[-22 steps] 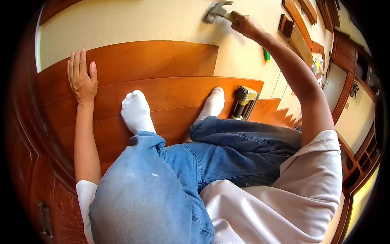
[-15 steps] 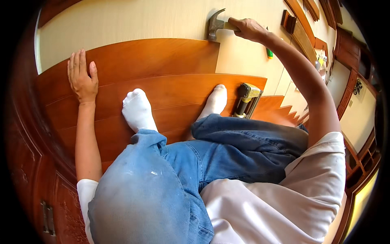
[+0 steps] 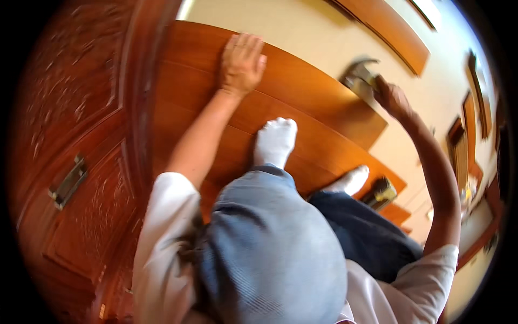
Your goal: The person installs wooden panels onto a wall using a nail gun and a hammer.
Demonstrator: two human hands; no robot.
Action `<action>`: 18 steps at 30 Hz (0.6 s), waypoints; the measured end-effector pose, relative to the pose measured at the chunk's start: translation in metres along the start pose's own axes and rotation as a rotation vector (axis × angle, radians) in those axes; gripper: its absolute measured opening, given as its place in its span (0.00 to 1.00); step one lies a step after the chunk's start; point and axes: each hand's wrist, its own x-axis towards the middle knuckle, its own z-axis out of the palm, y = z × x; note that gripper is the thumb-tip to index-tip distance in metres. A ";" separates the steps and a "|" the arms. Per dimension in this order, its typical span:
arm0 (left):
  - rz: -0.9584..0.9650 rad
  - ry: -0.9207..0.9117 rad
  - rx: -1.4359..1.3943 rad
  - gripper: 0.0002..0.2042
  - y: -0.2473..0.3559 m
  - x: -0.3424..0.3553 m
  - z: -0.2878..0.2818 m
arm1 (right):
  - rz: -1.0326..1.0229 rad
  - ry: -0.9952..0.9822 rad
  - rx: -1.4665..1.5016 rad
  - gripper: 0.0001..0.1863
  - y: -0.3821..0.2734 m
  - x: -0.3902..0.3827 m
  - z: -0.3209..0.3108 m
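Observation:
My left hand (image 3: 243, 62) lies flat, fingers stretched, on the outermost reddish-brown floor plank (image 3: 302, 75), its fingertips at the plank's far edge. In my right hand (image 3: 396, 100) is the handle of a claw hammer (image 3: 360, 71). The hammer's metal head is at that same edge, some way left of the plank's right end; blur hides whether it touches. My white-socked feet (image 3: 276, 141) rest on the laid planks, knees bent in blue jeans (image 3: 275, 243). Beside the right foot stands a yellow and black nail gun (image 3: 380, 194).
A carved dark-red wooden door (image 3: 81, 135) with a metal handle (image 3: 69, 181) rises on the left. Pale subfloor (image 3: 291, 27) stretches beyond the planks. Loose boards (image 3: 388, 32) lie on it at the far right, with more wood pieces (image 3: 458, 151) further right.
My view has swung, bringing more of the door into sight. The hammer has shifted left along the plank edge, away from its right end. My left hand still presses flat on the plank.

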 end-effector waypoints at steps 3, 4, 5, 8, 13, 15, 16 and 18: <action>-0.061 -0.005 -0.049 0.19 -0.003 -0.005 -0.007 | 0.012 -0.105 0.008 0.15 -0.023 0.030 -0.019; -0.073 0.010 -0.053 0.20 -0.002 -0.004 -0.005 | 0.012 -0.074 0.013 0.14 -0.024 0.035 -0.024; -0.072 0.017 -0.053 0.20 -0.003 -0.005 -0.005 | 0.011 -0.042 0.019 0.14 -0.025 0.040 -0.026; -0.078 0.024 -0.067 0.20 -0.002 -0.007 -0.005 | 0.127 0.003 0.135 0.13 -0.036 0.066 -0.026; -0.091 0.042 -0.097 0.20 -0.003 -0.008 -0.004 | -0.122 0.054 0.015 0.16 -0.055 0.094 -0.011; -0.122 0.029 -0.110 0.20 -0.003 -0.012 -0.007 | -0.081 0.002 0.090 0.18 -0.075 0.097 -0.016; -0.130 0.028 -0.121 0.20 -0.002 -0.011 -0.007 | -0.120 0.047 0.097 0.18 -0.076 0.096 -0.017; -0.140 0.050 -0.163 0.20 -0.001 -0.009 -0.005 | 0.035 -0.027 0.057 0.18 -0.083 0.093 -0.025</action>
